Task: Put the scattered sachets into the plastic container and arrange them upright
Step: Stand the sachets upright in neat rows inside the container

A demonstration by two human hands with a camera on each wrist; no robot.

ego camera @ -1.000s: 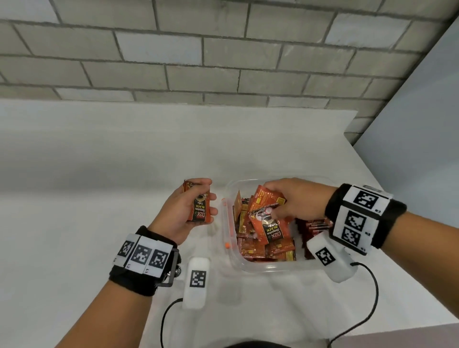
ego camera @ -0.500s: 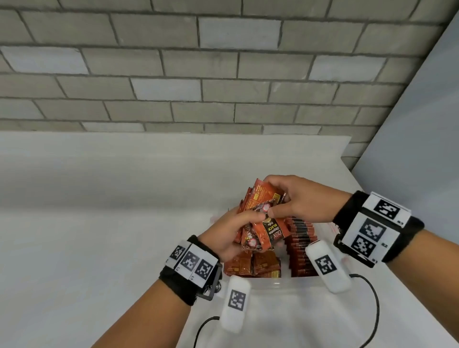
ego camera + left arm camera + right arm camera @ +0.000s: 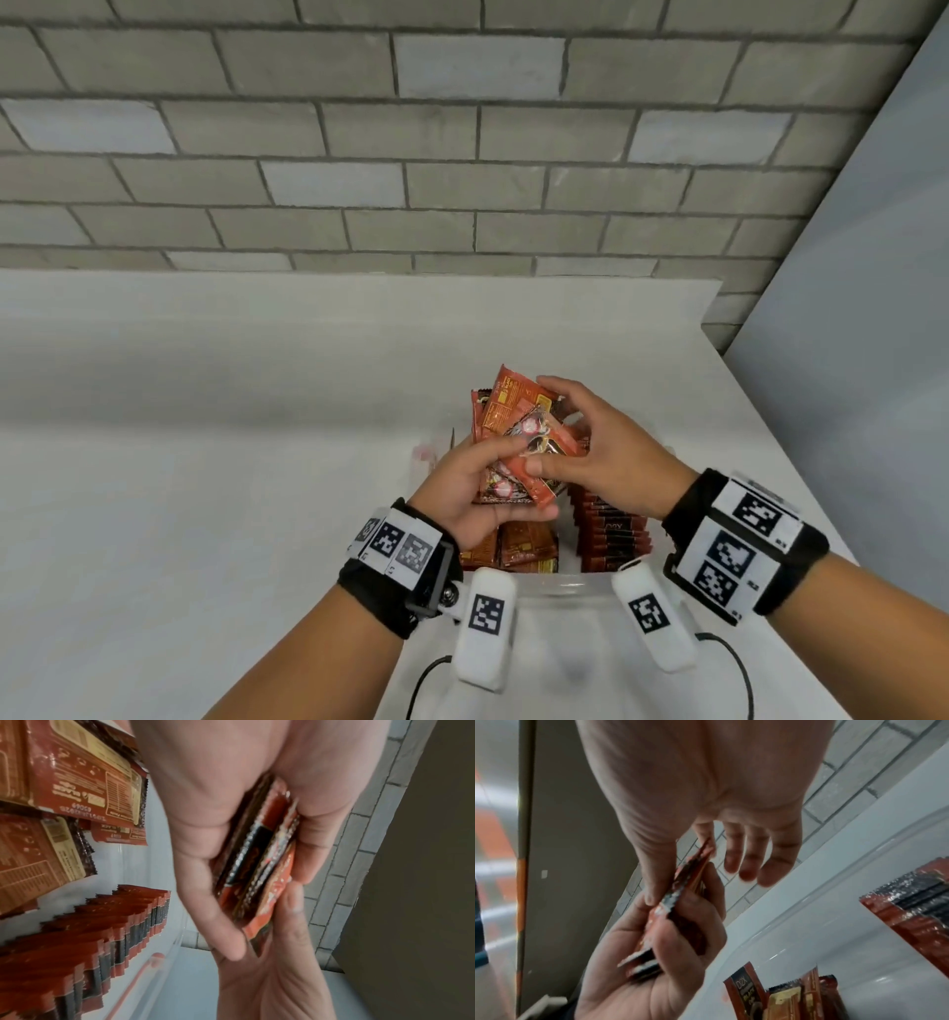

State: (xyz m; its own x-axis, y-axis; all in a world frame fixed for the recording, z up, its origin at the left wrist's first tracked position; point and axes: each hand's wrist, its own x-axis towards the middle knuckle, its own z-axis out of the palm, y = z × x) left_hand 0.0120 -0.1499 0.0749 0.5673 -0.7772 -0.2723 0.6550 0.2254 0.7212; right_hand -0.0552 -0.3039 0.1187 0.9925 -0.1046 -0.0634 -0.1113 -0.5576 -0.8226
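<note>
1. The held sachets [image 3: 518,452] were flat foil packets, orange-red with dark brown panels, a printed cup motif and crimped, serrated end seals. Several were bunched face to face into one uneven stack.
2. The stack was held above the plastic container [image 3: 565,591], a clear tub standing on the white table [image 3: 205,462] near its right-hand edge, in front of a grey brick wall [image 3: 462,154].
3. The long axis of the stack ran from the person outward and upward toward the wall, tilted slightly right; the top ends fanned apart.
4. Inside the tub, a row of upright sachets [image 3: 107,923] stood packed edge-up on the right side. Loose sachets [image 3: 64,787] lay flat and overlapping on the left side.
5. The left hand [image 3: 472,493] gripped the lower half of the stack, with the thumb across the front face and the fingers [image 3: 205,882] curled behind.
6. The right hand [image 3: 611,457] pinched the stack between thumb and index finger; its remaining fingers [image 3: 752,858] stood spread and loosely bent, touching nothing.
</note>
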